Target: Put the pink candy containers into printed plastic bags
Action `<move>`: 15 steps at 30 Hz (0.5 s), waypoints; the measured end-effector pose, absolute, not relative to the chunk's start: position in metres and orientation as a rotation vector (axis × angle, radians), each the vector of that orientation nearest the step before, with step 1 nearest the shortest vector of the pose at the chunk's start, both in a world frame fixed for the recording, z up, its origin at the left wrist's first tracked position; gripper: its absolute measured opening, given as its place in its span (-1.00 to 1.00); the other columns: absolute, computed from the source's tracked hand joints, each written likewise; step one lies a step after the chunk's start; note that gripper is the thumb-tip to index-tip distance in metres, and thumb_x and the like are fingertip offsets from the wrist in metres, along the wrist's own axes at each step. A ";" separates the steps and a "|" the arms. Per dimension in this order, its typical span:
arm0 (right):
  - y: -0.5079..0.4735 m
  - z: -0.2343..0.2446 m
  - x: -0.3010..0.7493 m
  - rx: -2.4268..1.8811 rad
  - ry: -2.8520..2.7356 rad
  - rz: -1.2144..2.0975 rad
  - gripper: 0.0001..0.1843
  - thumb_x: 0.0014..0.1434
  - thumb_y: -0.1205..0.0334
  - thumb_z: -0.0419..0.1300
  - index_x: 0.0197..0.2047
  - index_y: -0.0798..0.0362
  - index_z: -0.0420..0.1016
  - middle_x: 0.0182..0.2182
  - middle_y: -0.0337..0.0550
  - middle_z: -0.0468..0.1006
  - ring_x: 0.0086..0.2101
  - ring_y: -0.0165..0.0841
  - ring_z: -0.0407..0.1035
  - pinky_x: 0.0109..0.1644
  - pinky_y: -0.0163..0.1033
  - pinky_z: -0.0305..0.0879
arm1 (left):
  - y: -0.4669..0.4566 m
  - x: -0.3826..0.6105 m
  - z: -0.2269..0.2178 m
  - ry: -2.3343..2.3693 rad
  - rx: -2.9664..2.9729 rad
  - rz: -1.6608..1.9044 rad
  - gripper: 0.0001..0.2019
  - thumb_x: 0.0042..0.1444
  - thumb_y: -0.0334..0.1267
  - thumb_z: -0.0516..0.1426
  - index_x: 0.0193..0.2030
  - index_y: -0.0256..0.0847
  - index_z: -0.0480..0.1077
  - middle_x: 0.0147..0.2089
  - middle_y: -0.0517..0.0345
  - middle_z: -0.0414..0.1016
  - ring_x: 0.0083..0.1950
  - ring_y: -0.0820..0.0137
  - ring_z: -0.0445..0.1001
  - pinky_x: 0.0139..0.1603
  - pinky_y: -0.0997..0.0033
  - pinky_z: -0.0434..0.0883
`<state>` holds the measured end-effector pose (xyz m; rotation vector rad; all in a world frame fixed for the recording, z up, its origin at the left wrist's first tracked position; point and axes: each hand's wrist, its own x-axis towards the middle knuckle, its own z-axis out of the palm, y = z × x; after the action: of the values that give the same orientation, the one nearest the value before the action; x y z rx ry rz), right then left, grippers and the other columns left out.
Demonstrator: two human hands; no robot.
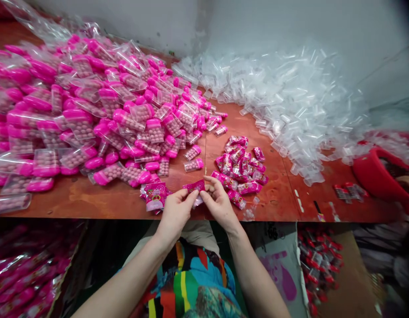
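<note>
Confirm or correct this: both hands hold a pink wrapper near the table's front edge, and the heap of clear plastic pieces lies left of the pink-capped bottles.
No: the heap of clear plastic pieces lies right of the pink-capped bottles, as the head view shows. The left hand and right hand do hold a pink wrapper near the front edge of the table.
</note>
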<state>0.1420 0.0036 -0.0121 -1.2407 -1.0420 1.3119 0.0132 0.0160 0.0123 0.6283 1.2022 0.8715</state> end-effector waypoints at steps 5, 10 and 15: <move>0.004 -0.010 0.136 -1.256 -1.018 1.269 -0.66 0.19 0.20 0.20 0.03 -0.03 0.31 -0.42 -0.33 0.40 -0.44 -0.47 0.32 -0.34 -0.37 0.26 | 0.017 0.014 0.006 1.216 0.639 0.892 -0.69 -0.05 -0.07 0.28 -0.53 -0.23 0.32 -0.76 0.43 0.09 -0.76 0.63 0.01 -0.75 0.57 -0.07; 0.000 -0.011 0.132 -1.271 -1.059 1.232 -0.71 0.24 0.20 0.13 0.04 -0.02 0.27 -0.39 -0.28 0.47 -0.43 -0.44 0.37 -0.35 -0.35 0.29 | 0.020 0.008 0.008 1.143 0.684 0.851 -0.70 -0.04 -0.06 0.28 -0.49 -0.25 0.35 -0.75 0.39 0.13 -0.74 0.61 0.06 -0.72 0.58 0.00; -0.003 -0.007 0.121 -1.373 -1.122 1.048 -0.76 0.29 0.25 0.06 0.03 -0.01 0.27 -0.32 -0.20 0.51 -0.33 -0.37 0.45 -0.23 -0.26 0.37 | 0.020 0.013 0.012 1.152 0.598 0.950 -0.65 -0.11 -0.07 0.32 -0.58 -0.24 0.30 -0.76 0.36 0.16 -0.73 0.60 0.09 -0.70 0.56 0.02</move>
<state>0.1206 -0.0035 -0.0067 -1.3727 -1.1216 1.0479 0.0133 0.0204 0.0122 0.5979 1.1524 0.9502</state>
